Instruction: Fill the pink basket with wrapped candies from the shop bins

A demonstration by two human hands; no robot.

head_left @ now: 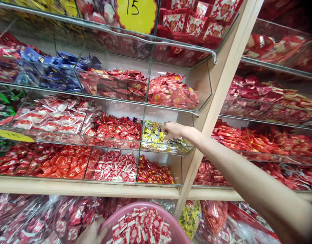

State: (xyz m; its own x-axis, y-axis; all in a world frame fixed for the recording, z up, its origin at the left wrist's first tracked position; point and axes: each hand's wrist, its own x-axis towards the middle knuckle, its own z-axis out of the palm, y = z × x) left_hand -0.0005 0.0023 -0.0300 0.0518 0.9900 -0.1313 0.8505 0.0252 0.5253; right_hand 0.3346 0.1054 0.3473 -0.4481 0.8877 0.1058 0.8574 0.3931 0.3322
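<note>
Pink basket (pixel 178 226) — red-and-white candies (pixel 142 227)

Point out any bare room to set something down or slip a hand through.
Hand room shows left of the right hand, between the yellow packets and the shelf above. The wooden strip over the bagged sweets looks bare but narrow. The heaped pink basket is crowded.

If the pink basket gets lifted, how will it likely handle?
The basket will probably keep its shape: its rim looks like stiff plastic. It may be fairly heavy, given the many candies inside. With the left hand at one side only, it could tip and let loose candies slide.
</note>
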